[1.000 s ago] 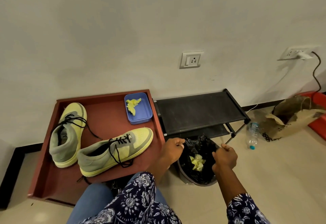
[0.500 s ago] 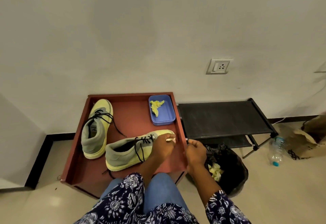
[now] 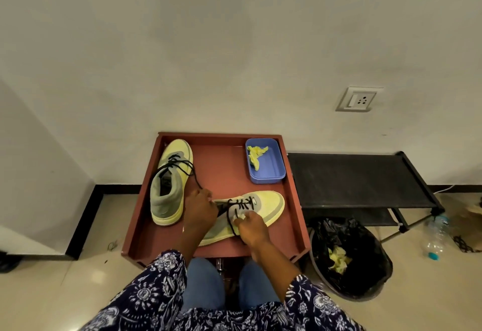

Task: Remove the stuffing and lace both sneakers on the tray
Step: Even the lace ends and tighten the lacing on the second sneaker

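Both hands were at the near sneaker (image 3: 263, 206) on the tray (image 3: 221, 174), so lacing seemed under way. The right hand (image 3: 251, 227) pinched a black lace (image 3: 230, 217); the left hand (image 3: 199, 209) curled at the shoe's collar, its hold hidden. Next likely called for threading an eyelet. Beyond lay the far sneaker (image 3: 170, 182), loosely laced.
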Demonstrator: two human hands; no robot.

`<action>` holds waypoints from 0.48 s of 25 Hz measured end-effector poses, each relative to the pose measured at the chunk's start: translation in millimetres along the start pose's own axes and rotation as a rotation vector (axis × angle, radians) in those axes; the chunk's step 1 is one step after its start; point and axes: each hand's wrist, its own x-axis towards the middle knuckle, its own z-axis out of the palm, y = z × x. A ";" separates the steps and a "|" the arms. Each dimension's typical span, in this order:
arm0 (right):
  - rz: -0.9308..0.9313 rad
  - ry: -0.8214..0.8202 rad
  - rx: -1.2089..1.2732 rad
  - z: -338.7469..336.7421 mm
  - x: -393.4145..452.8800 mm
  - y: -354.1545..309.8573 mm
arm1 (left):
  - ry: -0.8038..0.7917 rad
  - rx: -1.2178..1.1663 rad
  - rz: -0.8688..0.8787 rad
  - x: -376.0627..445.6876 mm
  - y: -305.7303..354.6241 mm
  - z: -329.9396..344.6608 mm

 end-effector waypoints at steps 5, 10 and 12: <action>0.026 -0.134 0.010 17.2 1.8 -5.6 | -0.078 0.042 -0.005 9.5 -19.8 -4.3; 0.034 -0.093 0.007 23.5 9.6 -6.4 | -0.109 0.044 -0.022 11.6 -28.0 -2.5; 0.045 -0.045 0.017 25.6 10.7 -6.9 | -0.114 0.076 -0.018 12.2 -30.8 -2.5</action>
